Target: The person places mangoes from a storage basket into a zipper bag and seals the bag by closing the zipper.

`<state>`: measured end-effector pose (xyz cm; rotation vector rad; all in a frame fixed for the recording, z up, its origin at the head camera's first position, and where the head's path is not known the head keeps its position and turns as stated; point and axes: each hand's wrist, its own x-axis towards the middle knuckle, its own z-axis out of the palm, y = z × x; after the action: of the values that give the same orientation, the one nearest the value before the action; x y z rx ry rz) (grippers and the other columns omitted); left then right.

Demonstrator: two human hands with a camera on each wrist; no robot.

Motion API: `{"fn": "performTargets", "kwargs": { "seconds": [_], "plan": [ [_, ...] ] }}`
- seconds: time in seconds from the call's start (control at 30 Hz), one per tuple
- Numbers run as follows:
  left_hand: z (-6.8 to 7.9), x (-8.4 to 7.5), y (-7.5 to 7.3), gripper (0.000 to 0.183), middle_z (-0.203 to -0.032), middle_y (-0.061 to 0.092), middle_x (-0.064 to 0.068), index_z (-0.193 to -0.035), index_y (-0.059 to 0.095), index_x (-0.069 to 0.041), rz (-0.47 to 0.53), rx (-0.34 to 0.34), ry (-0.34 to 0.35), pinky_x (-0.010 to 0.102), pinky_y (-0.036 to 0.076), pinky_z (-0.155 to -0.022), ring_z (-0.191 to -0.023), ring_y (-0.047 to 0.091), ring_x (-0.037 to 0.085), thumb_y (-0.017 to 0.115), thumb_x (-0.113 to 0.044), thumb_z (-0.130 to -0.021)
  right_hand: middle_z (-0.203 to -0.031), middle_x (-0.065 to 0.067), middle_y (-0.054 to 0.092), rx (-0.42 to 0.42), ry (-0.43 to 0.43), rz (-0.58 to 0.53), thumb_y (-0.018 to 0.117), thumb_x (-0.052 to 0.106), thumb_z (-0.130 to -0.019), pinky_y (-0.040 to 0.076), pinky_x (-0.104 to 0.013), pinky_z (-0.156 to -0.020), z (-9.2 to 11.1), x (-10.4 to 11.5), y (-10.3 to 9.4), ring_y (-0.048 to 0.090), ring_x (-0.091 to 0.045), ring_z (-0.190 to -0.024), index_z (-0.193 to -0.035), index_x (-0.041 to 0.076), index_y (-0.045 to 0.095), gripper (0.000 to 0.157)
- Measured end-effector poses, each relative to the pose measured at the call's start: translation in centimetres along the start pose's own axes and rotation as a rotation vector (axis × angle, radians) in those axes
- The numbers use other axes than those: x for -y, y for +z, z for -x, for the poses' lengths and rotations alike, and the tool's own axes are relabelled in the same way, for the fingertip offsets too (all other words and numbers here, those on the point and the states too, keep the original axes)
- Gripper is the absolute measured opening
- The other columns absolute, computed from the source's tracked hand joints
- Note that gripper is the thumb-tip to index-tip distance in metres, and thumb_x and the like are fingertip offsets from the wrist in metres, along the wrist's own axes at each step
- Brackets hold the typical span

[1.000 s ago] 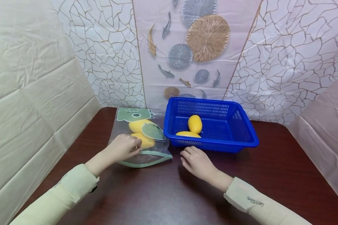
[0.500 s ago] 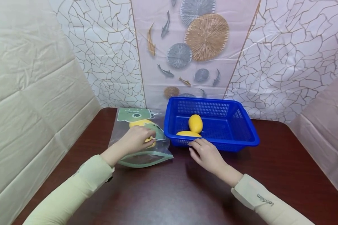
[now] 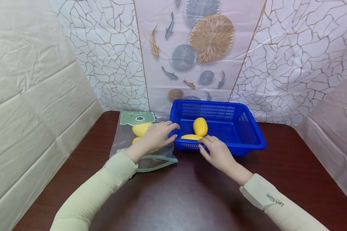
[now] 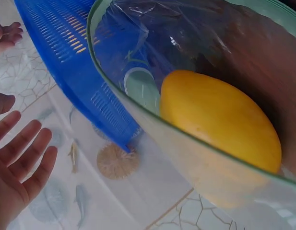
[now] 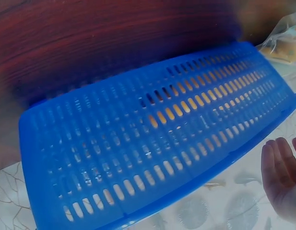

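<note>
A clear zip bag (image 3: 122, 138) with green cartoon prints lies at the left, holding yellow mangoes (image 3: 140, 129). In the left wrist view its mouth gapes around one mango (image 4: 219, 120). My left hand (image 3: 157, 136) passes over the bag, fingers extended and apart, by the left rim of the blue basket (image 3: 219, 142). Two more mangoes are in that basket, one upright (image 3: 200, 127) and one lying by the front wall (image 3: 191, 137). Above the front rim hovers or rests my right hand (image 3: 217, 152), fingers loosely bent towards the lying mango; contact cannot be told.
The dark wooden table (image 3: 167, 199) carries the bag and the basket side by side, nearly touching. Patterned cloth (image 3: 188, 80) rises behind the basket, and a pale cloth wall (image 3: 46, 106) stands on the left.
My left hand has moved right, from over the bag's mangoes to the basket's left rim, and its fingers have spread. My right hand has risen from before the basket to its front rim.
</note>
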<state>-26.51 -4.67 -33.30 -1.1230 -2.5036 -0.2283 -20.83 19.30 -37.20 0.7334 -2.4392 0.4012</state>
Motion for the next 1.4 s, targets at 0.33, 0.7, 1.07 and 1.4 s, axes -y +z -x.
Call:
{"fn": "performTargets", "kwargs": {
  "seconds": [0.33,0.7,1.07,1.4],
  "plan": [
    [-2.9,-0.3,1.9,0.033,-0.11,0.062,0.006,-0.12,0.06,-0.012,0.017,0.07,-0.024,0.036,0.051,-0.081,-0.095,0.059,0.023,0.06,-0.027,-0.09,-0.091,-0.011,0.068,-0.008,0.063,-0.005,0.064,0.012,-0.086,0.054,-0.042,-0.074,-0.9,-1.5,-0.6,0.063,-0.027,-0.085,-0.097,0.002,0.067,0.016],
    [-3.9,-0.3,4.9,0.059,-0.13,0.049,0.009,-0.144,0.032,-0.02,0.17,0.088,-0.12,0.046,0.047,-0.091,-0.117,0.048,0.028,0.059,-0.03,-0.092,-0.094,-0.014,0.068,0.031,0.118,0.002,0.063,0.013,-0.088,0.053,-0.045,-0.077,-1.3,-2.9,-1.1,0.063,-0.03,-0.089,-0.099,0.0,0.067,0.018],
    [-5.7,-0.2,6.2,0.074,-0.153,0.026,0.009,-0.149,0.02,-0.025,0.156,0.11,-0.205,0.053,0.035,-0.105,-0.14,0.026,0.029,0.059,-0.045,-0.089,-0.091,-0.015,0.067,0.109,0.11,0.078,0.059,0.009,-0.086,0.053,-0.043,-0.068,-2.5,-4.6,-1.4,0.062,-0.029,-0.079,-0.101,-0.001,0.066,0.019],
    [-6.3,0.0,7.5,0.075,-0.153,0.026,0.008,-0.148,0.024,-0.025,0.178,0.152,-0.299,0.054,0.027,-0.109,-0.142,0.022,0.03,0.05,-0.061,-0.087,-0.101,-0.018,0.066,0.294,0.122,0.0,0.063,0.006,-0.085,0.053,-0.042,-0.07,-4.3,-5.2,-2.2,0.062,-0.028,-0.081,-0.111,-0.002,0.063,0.027]
  ]
}}
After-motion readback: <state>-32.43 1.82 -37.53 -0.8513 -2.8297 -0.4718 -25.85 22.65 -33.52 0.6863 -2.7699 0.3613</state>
